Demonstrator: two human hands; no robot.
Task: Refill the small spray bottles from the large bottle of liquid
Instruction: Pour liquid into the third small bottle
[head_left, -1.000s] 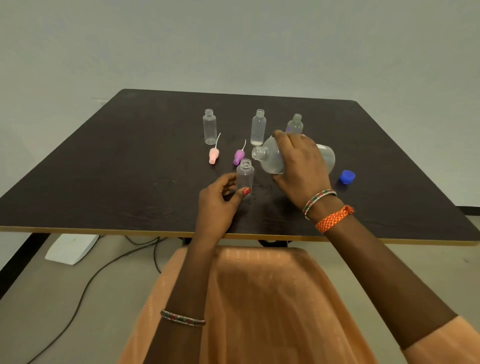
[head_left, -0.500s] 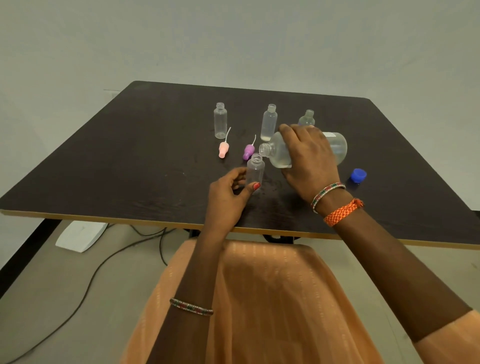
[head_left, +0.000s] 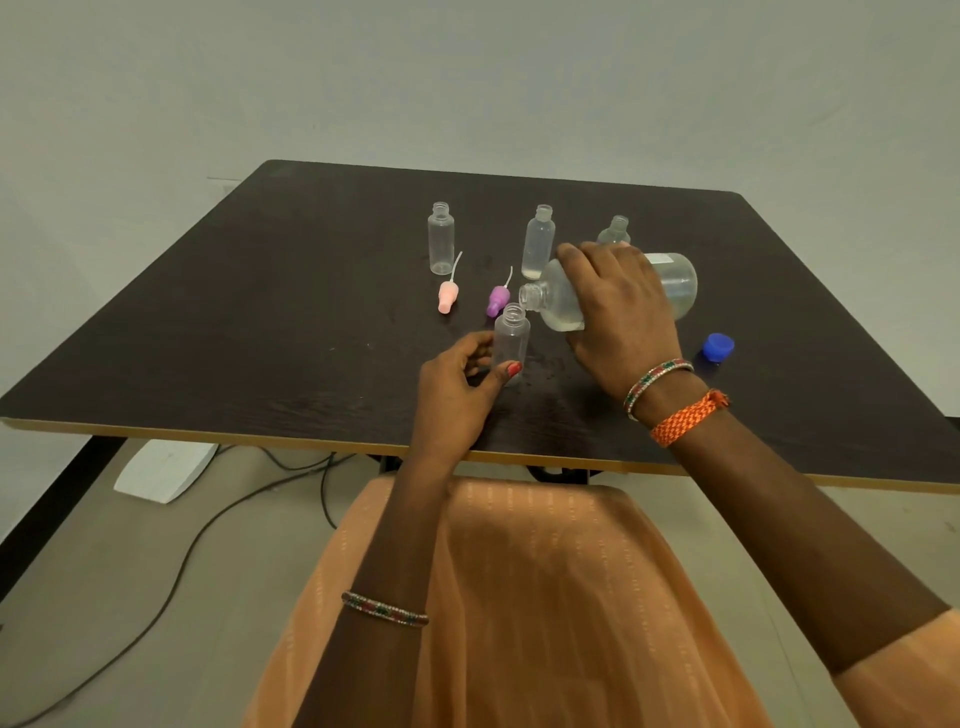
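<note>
An orange lap (head_left: 519, 597) fills the near foreground, below the dark table (head_left: 260, 338); the left hand (head_left: 457, 395) pinches a small open bottle (head_left: 511, 338) upright near the front edge, thumb and fingers curled round its lower part; the right hand (head_left: 621, 312) grasps the big bottle (head_left: 680, 283), tipped on its side with its open neck just above and beside the small bottle's mouth; clear liquid pools in its low side; a blue cap (head_left: 718, 346) lies to the right; farther back lie a pink sprayer (head_left: 447, 297) and a purple sprayer (head_left: 498, 300); beyond them stand three more uncapped bottles: left (head_left: 441, 238), middle (head_left: 538, 241), and right (head_left: 614, 232), partly hidden behind the hand.
</note>
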